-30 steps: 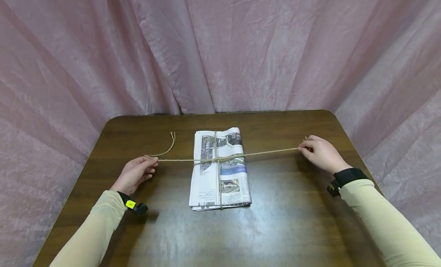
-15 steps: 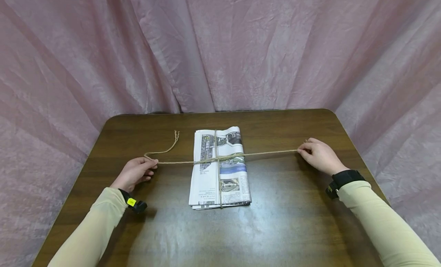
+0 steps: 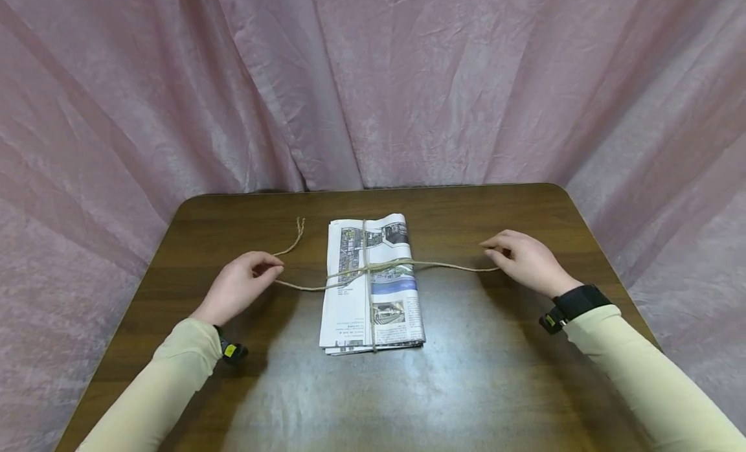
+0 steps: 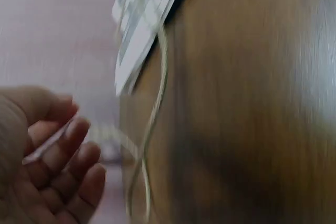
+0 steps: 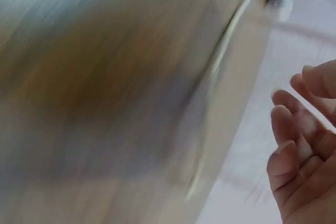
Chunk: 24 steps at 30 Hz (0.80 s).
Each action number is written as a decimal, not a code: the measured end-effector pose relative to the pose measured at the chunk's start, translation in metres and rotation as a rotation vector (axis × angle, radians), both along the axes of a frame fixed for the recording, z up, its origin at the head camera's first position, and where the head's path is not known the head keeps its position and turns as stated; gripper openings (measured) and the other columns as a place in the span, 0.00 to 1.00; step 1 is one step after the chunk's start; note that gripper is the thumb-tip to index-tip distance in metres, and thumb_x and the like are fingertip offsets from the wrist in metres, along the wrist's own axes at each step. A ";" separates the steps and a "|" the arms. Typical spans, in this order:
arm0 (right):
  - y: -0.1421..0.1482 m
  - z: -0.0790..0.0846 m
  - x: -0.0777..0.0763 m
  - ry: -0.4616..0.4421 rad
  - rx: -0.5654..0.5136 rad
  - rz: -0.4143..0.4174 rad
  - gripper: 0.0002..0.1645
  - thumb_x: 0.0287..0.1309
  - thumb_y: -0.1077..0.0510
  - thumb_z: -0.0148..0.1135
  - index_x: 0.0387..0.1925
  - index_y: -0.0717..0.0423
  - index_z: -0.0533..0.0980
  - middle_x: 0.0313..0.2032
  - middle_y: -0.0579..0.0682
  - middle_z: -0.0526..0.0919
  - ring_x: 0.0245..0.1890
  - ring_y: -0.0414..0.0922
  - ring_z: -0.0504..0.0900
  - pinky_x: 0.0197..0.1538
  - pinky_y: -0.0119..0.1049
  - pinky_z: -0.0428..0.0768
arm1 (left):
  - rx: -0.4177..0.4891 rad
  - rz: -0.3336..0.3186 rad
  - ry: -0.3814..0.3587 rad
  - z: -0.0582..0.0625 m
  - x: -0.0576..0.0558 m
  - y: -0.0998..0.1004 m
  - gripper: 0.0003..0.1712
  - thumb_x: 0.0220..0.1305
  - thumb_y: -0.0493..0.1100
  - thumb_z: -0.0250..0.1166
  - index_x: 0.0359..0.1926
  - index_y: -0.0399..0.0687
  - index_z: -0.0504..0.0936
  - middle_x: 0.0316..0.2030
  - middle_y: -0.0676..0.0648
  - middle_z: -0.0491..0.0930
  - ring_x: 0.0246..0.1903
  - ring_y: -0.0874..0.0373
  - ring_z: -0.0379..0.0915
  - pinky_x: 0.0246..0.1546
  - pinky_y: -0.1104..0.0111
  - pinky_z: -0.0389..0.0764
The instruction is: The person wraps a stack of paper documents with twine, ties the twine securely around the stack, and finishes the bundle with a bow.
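A folded stack of newspapers [image 3: 344, 319] lies mid-table, bound crosswise with beige twine [image 3: 370, 309]. Slack twine runs out from both sides of the crossing. My left hand [image 3: 236, 283] hovers at the left length, fingers loosely curled; in the left wrist view the twine [image 4: 163, 66] hangs apart from the fingers [image 4: 79, 129]. Beyond this hand, the frayed twine end [image 3: 300, 230] curves toward the table's back. My right hand [image 3: 527, 261] is over the tip of the right length. The right wrist view has the twine [image 5: 212, 72] clear of its relaxed fingers [image 5: 283, 124].
The brown wooden table [image 3: 408, 406] has rounded back corners. A pink velvet curtain [image 3: 431, 83] hangs right behind its back edge and along both sides. Black camera straps circle both wrists.
Both hands have let go of the twine, which has gone from taut to slack. The left hand has shifted right and the right hand slightly left; the newspapers have stayed put.
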State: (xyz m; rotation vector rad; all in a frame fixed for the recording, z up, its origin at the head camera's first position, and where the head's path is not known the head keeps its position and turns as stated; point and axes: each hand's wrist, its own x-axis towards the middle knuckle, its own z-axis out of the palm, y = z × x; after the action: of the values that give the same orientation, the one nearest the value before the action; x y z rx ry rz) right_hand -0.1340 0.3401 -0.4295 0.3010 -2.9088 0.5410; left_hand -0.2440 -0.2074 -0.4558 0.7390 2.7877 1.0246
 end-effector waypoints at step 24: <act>-0.096 -0.032 -0.035 0.004 0.022 0.122 0.04 0.63 0.57 0.72 0.39 0.51 0.87 0.35 0.43 0.86 0.39 0.45 0.84 0.45 0.46 0.81 | -0.240 -0.286 0.335 -0.036 0.007 0.049 0.04 0.65 0.44 0.73 0.40 0.54 0.89 0.38 0.55 0.83 0.43 0.54 0.79 0.47 0.54 0.77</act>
State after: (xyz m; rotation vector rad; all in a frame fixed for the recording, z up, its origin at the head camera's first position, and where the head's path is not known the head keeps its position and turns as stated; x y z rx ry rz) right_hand -0.1693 0.2445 -0.4615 0.4838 -2.9083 0.5262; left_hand -0.2368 -0.1582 -0.4914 1.3282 2.8735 0.5478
